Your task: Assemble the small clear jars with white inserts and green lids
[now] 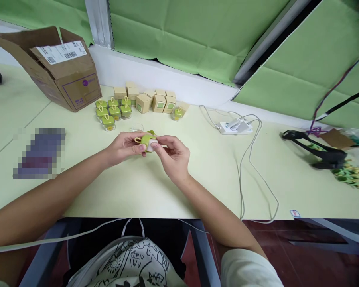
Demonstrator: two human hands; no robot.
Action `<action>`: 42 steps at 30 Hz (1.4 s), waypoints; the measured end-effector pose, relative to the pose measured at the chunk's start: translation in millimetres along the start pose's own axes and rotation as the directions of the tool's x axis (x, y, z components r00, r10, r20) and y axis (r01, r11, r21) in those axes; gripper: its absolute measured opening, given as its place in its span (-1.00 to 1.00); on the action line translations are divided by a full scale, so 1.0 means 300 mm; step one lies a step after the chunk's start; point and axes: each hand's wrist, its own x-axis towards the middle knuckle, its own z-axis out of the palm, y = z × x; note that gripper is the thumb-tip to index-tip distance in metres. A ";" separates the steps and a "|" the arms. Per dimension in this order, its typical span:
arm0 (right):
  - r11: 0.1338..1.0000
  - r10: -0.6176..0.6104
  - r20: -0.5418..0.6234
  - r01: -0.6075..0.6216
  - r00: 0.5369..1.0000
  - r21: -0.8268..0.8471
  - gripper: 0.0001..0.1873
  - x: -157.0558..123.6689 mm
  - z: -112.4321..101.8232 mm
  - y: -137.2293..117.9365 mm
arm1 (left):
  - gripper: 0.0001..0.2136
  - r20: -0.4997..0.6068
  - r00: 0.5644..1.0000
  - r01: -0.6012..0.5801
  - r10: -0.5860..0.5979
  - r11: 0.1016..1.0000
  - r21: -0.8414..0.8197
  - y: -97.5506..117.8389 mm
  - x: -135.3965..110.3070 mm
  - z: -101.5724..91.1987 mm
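Note:
My left hand [124, 148] is closed around a small green cap [145, 140] with a yellow loop, which points to the left. The cap is held just above the table, tipped on its side. With thumb and fingers my right hand [175, 154] pinches a white piece [151, 145] at the cap's right side; whether it sits inside the cap I cannot tell. A bit of green shows behind the cap, partly hidden. Just beyond my left hand lies a clear, transparent piece [137, 127]. Several small clear jars with green lids [108, 120] stand farther back on the left.
Small beige boxes [143, 103] line the wall, with one green-lidded jar [177, 113] at their right end. A large open carton [74, 79] stands back left. The power strip [235, 126] trails white cables. A black stand [317, 149] and bagged green parts [351, 175] lie right.

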 end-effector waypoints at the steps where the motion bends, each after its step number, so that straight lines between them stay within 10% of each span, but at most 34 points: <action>1: 1.000 -0.004 0.012 0.005 1.000 -0.018 -0.65 0.003 -0.002 0.000 | -0.65 0.007 1.000 0.003 -0.003 1.000 -0.016 -0.001 0.001 0.001; 20: 0.792 -0.351 0.290 0.448 0.890 -0.415 -0.45 0.018 -0.022 0.028 | -0.57 0.017 0.983 0.175 -0.183 0.910 -0.376 -0.022 0.006 0.007; 32: 0.695 -0.401 0.244 0.466 0.883 -0.547 -0.52 0.039 -0.042 0.067 | -0.51 -0.270 0.963 0.005 0.028 0.993 0.119 -0.015 0.008 0.057; 42: 0.697 -0.412 0.233 0.469 0.881 -0.542 -0.53 0.039 -0.039 0.063 | -0.53 -0.246 0.968 -0.028 0.042 0.998 0.058 -0.026 0.014 0.050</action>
